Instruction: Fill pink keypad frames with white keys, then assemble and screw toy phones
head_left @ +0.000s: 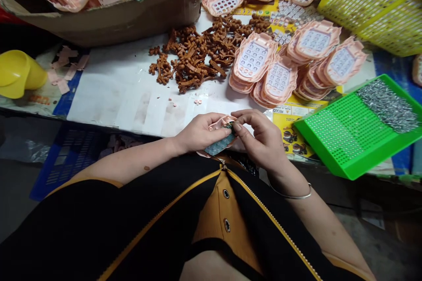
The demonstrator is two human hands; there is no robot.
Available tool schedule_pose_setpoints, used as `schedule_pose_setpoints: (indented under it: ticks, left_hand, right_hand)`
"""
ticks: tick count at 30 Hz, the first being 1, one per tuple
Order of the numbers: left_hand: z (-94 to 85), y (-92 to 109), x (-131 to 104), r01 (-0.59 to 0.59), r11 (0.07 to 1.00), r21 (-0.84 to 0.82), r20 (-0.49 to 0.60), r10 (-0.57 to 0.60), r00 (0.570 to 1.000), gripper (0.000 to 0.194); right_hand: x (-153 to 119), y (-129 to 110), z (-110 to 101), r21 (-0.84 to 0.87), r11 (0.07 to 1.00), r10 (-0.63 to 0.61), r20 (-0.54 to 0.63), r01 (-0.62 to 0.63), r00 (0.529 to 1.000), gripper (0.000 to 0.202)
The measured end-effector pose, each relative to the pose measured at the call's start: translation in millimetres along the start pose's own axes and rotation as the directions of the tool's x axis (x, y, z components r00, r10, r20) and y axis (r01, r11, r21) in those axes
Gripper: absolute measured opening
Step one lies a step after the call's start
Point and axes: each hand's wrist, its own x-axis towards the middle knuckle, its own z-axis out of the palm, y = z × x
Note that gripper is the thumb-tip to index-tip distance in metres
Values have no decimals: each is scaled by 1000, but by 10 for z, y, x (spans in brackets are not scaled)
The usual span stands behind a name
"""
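Note:
Close to my body, at the table's front edge, my left hand (201, 132) grips a pink plastic shell with a grey-green keypad sheet (219, 144) lying on it. The left thumb presses near the sheet's upper edge. My right hand (260, 136) has its thumb and index finger pinched at the shell's upper right side, by small dark and green parts. What those fingertips hold is too small to make out. Beyond my hands lie a heap of brown bone-shaped pieces (194, 59) and stacks of pink shells with white keypads (253, 58).
A cardboard box (132, 19) of pink parts stands at the back left, a yellow scoop (21, 73) at the far left. On the right are a green tray (343, 140) with metal screws and a yellow basket (372, 9). Small white pieces (293, 12) lie at the back.

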Motion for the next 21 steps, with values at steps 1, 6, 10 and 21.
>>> schedule_pose_setpoints:
  ticks: [1, 6, 10, 21]
  left_hand:
    - [-3, 8, -2, -25, 999, 42, -6, 26, 1000, 33]
    - [-24, 37, -14, -143, 953, 266, -12, 152, 988, 35]
    - [-41, 48, 4, -187, 911, 368, 21, 192, 981, 35]
    - [-110, 51, 138, -73, 976, 204, -29, 80, 996, 35]
  right_hand:
    - [4, 3, -7, 8, 1000, 1, -2, -1, 1000, 10]
    - [45, -24, -71, -51, 997, -62, 28, 64, 998, 4]
    - [83, -53, -116, -171, 970, -160, 101, 175, 982, 7]
    - [124, -12, -76, -367, 912, -154, 113, 185, 982, 11]
